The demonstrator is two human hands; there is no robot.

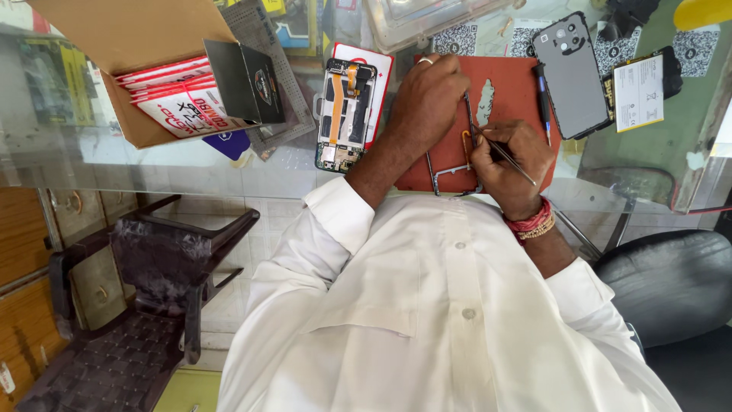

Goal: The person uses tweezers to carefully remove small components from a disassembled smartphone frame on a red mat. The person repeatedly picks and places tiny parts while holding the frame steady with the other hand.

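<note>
Left hand (425,98) curled knuckles-up over the red work mat (512,80), ring on one finger, fingertips pinched shut around a thin dark rod (469,114) slanting down toward the right hand. Right hand (507,162) just below it at the mat's near edge, red and beaded bands at the wrist, thumb and forefinger closed tight on a slim metal tool (515,162) with its long end sticking out toward the wrist side. Tips of both tools meeting in the narrow gap between the two hands, right at a small orange loop-shaped part (465,140) lying on the mat; whether touching it or hovering just above, cannot tell. Directly under that spot, a thin grey metal frame piece (455,172) flat across the mat's near edge, partly hidden by the right hand. On the left, just beside the mat and clear of the left forearm, an opened phone (345,114) with orange ribbon inside. On the right, a blue-tipped pen-like driver (541,93), then a dark phone back cover (572,72) overlapping the mat's corner. Cardboard box (126,46) of red-and-white packets well apart at far left.
</note>
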